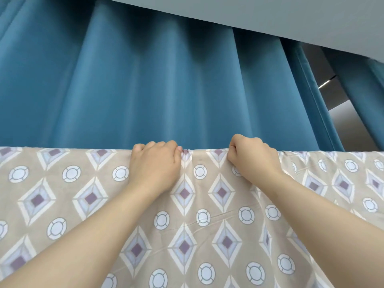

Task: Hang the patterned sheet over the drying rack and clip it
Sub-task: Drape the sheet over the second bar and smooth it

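The patterned sheet [207, 225], beige with white-and-purple diamonds and pale circles, hangs across the whole width of the view, its top fold running level over a bar that the cloth hides. My left hand [155, 165] grips the top fold with curled fingers near the middle. Just to its right, my right hand [251, 157] pinches the same fold in a fist. A small bunch of gathered cloth [186, 152] sits between the two hands. The rack itself and any clips are out of sight.
A blue pleated curtain [145, 90] hangs close behind the sheet. A grey ceiling soffit [270, 19] runs above it. A gap at the right shows a dark ceiling with a light strip [326, 84].
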{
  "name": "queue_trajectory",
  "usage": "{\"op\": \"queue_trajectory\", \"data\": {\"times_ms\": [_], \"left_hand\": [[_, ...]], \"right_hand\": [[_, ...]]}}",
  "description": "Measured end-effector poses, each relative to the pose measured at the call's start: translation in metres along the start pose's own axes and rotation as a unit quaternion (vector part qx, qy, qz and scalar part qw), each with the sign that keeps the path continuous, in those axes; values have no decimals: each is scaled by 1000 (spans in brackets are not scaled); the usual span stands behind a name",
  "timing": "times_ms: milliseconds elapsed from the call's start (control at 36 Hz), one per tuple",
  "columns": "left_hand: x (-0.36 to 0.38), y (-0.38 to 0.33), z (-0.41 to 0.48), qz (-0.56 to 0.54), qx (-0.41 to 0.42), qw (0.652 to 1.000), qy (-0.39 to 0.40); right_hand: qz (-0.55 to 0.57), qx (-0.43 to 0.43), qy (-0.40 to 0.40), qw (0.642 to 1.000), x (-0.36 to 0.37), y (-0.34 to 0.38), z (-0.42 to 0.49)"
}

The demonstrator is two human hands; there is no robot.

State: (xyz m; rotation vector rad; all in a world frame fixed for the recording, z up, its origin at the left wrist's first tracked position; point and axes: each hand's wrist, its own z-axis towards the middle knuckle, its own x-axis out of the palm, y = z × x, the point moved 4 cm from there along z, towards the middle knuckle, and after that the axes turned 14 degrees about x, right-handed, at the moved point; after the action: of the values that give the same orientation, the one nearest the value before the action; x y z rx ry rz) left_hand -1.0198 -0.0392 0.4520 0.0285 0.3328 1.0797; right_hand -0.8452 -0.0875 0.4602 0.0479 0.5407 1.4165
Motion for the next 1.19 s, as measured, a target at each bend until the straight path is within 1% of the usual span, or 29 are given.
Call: {"op": "queue_trajectory", "data": {"times_ms": [167,361,639,778,944,1028,1083,1111,1194], "left_hand": [[1,2,-1,-19,11,1000,-2],[-6,9,2,-86,-19,996,-6],[-16,11,5,-99,-34,995,-6],[-17,11,6,-100,-35,994,-7],[-19,7,7,-89,-21,996,-9],[-18,8,6,-68,-25,997,-11],[-17,8,5,-47,-23,999,-15],[-17,6,4,-39,-20,999,-14],[-13,-5,7,-41,-3,999,-1]], "right_hand": [[-4,11,-8,1000,-2,5,-3],[-35,-13,-11,999,-4,12,-3],[-71,-39,1,997,-14,16,1],[-71,-32,2,997,-18,11,4],[-25,-3,11,1000,-17,0,8],[65,-13,49,997,-10,-9,9],[136,-5,71,988,-8,-18,9],[151,4,73,986,-8,-24,10],[124,6,82,989,-6,-36,11]]}}
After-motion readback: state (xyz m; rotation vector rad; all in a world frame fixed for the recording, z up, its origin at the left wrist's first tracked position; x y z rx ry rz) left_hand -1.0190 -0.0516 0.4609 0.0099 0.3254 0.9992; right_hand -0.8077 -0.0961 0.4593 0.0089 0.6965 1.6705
